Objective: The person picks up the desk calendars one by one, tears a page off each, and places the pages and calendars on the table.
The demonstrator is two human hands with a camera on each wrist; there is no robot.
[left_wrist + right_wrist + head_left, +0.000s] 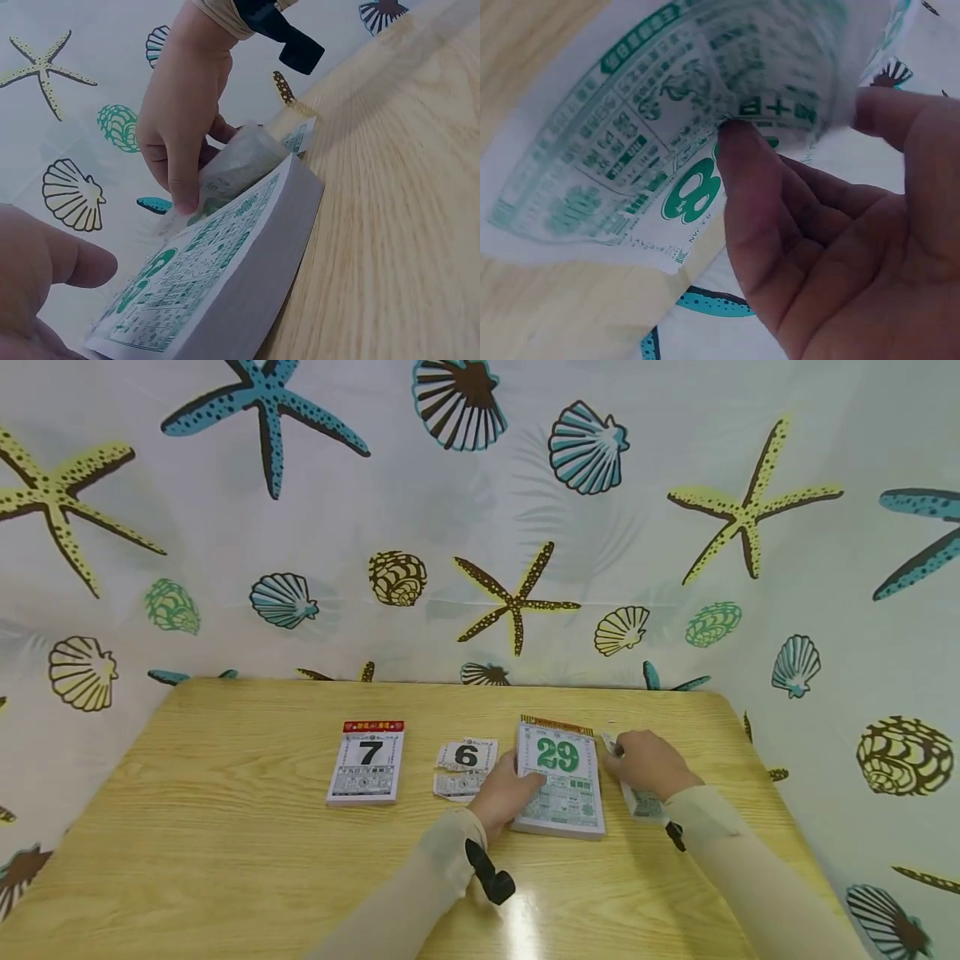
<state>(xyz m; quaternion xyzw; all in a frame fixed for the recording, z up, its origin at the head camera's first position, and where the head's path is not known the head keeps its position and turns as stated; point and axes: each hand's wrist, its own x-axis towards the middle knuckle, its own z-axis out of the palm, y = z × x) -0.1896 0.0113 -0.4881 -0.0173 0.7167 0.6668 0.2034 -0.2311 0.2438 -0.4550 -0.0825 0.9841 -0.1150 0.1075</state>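
A thick tear-off calendar point(561, 802) with a green 29 lies at the right of the wooden table. My left hand point(504, 795) grips its left edge, the thumb over the printed top page. Just to its right, my right hand point(651, 765) pinches a loose calendar sheet point(647, 804). That sheet point(622, 150) looks curved in the right wrist view, with green print and a green 8 visible. The left wrist view shows the white side of the page block point(247, 270), and the sheet crumpled beneath the right fingers.
Farther left, a smaller calendar point(365, 764) with a red header shows a black 7. Between the two calendars lies a torn sheet point(467, 753) with a black 6, split into pieces. A cloth point(337, 527) printed with shells and starfish hangs behind the table point(225, 860).
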